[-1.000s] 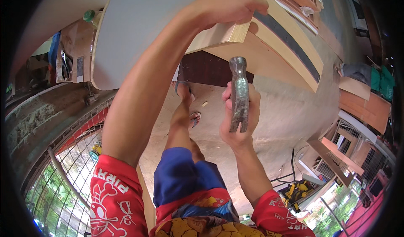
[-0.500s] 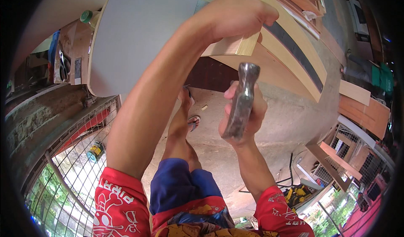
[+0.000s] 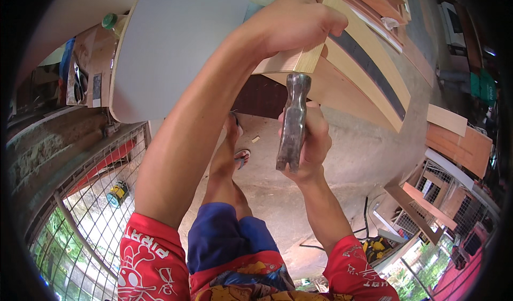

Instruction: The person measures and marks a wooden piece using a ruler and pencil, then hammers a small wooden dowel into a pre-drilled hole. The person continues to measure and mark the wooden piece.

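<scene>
Dark metal forms the head of the hammer (image 3: 292, 127), located at the centre of the frame, striking face up and claw down. My right hand (image 3: 312, 141) is closed around its handle, which is mostly hidden behind the head. The striking face appears at the lower end of the light wooden board (image 3: 307, 59), upper centre; whether the two touch, I cannot tell. My left hand (image 3: 305, 23) is clamped on this board, thumb side over its right edge; the fingertips are hidden. A dark brown panel (image 3: 264, 97) is below the board. The grey tabletop (image 3: 179, 44) occupies the upper left of the frame, with scissors (image 3: 80, 83) beyond its left edge.
</scene>
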`<state>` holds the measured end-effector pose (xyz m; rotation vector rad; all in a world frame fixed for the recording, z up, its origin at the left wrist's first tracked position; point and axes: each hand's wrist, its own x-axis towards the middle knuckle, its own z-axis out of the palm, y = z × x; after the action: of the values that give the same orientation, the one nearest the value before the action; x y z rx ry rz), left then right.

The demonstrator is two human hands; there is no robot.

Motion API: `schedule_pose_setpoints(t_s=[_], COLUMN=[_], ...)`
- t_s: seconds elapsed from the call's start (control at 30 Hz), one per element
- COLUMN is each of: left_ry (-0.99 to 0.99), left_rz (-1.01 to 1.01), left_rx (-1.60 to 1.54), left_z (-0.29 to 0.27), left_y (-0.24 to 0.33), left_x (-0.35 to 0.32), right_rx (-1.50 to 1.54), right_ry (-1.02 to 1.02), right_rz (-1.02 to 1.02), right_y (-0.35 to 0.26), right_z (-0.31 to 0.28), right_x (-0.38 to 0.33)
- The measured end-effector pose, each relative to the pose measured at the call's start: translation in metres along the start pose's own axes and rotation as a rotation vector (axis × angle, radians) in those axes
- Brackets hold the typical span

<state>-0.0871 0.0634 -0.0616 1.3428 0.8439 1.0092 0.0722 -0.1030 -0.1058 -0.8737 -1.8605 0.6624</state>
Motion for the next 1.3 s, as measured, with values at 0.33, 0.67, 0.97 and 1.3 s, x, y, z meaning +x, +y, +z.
schedule_pose_setpoints(t_s=[0.33,0.67,0.97,1.3], left_ry=[0.02,-0.011,0.064,0.473], left_rz=[-0.008,0.001,-0.099,-0.064], left_rx=[-0.004,-0.03,-0.126,-0.406], left_z=[0.004,0.008,0.007,0.069], left_y=[-0.007,0.041,0.003,0.047], left_x=[0.005,-0.03,-0.001,-0.217], right_rx=[0.005,-0.023,0.033,0.022], right_ry=[-0.044,-0.042,-0.089,-0.174], right_rz=[-0.01,-0.085,0.04,0.615], right_y=[0.006,0.0,-0.014,-0.129], right_z=[-0.014,-0.011,-0.02,-0.046], right_x=[-0.001,0.005,-0.016,-0.028])
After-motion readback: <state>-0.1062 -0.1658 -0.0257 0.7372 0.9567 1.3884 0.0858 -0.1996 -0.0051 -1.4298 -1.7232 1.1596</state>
